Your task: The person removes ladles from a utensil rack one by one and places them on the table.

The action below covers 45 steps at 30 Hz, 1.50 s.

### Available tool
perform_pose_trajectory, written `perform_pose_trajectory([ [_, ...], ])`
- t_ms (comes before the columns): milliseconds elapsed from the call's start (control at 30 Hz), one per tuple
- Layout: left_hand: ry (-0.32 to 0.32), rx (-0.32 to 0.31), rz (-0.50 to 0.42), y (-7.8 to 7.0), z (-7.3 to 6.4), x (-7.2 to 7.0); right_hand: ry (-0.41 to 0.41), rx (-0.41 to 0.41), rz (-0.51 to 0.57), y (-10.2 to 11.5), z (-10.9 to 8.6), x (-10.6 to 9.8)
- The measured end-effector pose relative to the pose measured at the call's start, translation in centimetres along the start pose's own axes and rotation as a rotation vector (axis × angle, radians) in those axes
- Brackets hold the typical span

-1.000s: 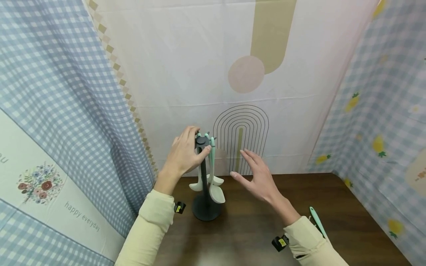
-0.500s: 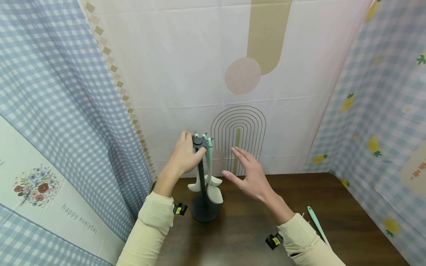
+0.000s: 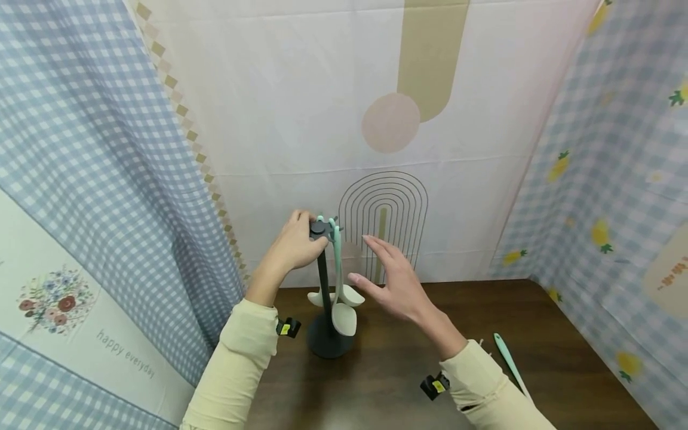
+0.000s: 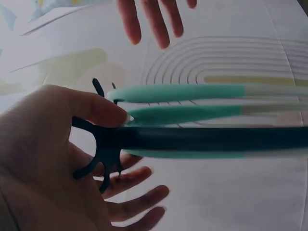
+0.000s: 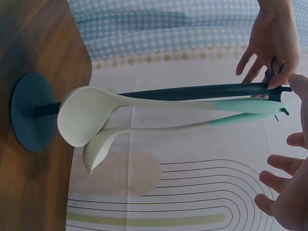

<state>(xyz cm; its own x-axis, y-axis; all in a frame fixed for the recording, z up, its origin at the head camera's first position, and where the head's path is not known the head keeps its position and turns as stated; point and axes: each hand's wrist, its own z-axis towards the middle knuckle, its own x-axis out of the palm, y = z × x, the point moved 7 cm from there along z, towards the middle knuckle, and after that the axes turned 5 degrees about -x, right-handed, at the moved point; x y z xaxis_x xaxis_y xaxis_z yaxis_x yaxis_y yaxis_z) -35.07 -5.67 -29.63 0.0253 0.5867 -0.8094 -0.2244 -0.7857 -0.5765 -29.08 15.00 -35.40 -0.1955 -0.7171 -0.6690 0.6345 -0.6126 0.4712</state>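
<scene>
A dark utensil stand (image 3: 325, 280) with a round base (image 3: 329, 346) stands upright on the table. From its hooked top hang several pale utensils with mint-green handle ends, among them a ladle (image 3: 344, 319) in front and another deep-bowled one (image 5: 100, 150) beside it. My left hand (image 3: 298, 245) holds the stand's hooked top, thumb on the near side and fingers on the far side, as the left wrist view shows. To the right of the stand, my right hand (image 3: 395, 280) is held in the air, fingers extended and apart from the utensils, with nothing in it.
A mint-green handled utensil (image 3: 510, 363) lies at the right of the brown table (image 3: 398, 376), partly hidden by the right sleeve. A white patterned cloth (image 3: 279, 119) hangs behind, with blue checked curtains (image 3: 107, 119) along the sides.
The hanging utensils have turned a little round the pole, the front ladle shifting left and nearer. My right hand has drifted left towards the stand. My left hand stays at the top.
</scene>
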Motion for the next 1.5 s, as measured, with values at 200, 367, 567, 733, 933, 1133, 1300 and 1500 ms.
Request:
perform_pose_trajectory([
  [200,0.05,0.008,0.031,0.2,0.3,-0.3,0.003,0.01,0.029,0.4,0.9,0.2],
  [367,0.033,0.036,0.066,0.6,0.7,-0.3,-0.003,0.014,0.079,1.0,1.3,0.4],
  [567,-0.053,0.079,0.178,0.7,0.9,0.0,-0.046,0.008,0.137,2.1,2.1,0.4],
  [733,-0.101,0.1,0.169,0.7,0.8,0.0,-0.105,0.075,0.237,1.9,3.1,0.7],
  [933,-0.121,0.108,0.162,0.8,0.7,0.0,-0.131,0.133,0.349,1.4,4.0,1.8],
  [1133,-0.121,0.108,0.149,0.9,0.6,0.1,-0.13,0.168,0.383,1.1,4.5,3.1],
  [1300,-0.118,0.105,0.155,1.0,0.6,0.1,-0.143,0.17,0.396,1.2,5.0,3.7],
  [1500,-0.115,0.107,0.148,0.9,0.7,0.1,-0.142,0.171,0.386,1.3,5.5,4.4],
])
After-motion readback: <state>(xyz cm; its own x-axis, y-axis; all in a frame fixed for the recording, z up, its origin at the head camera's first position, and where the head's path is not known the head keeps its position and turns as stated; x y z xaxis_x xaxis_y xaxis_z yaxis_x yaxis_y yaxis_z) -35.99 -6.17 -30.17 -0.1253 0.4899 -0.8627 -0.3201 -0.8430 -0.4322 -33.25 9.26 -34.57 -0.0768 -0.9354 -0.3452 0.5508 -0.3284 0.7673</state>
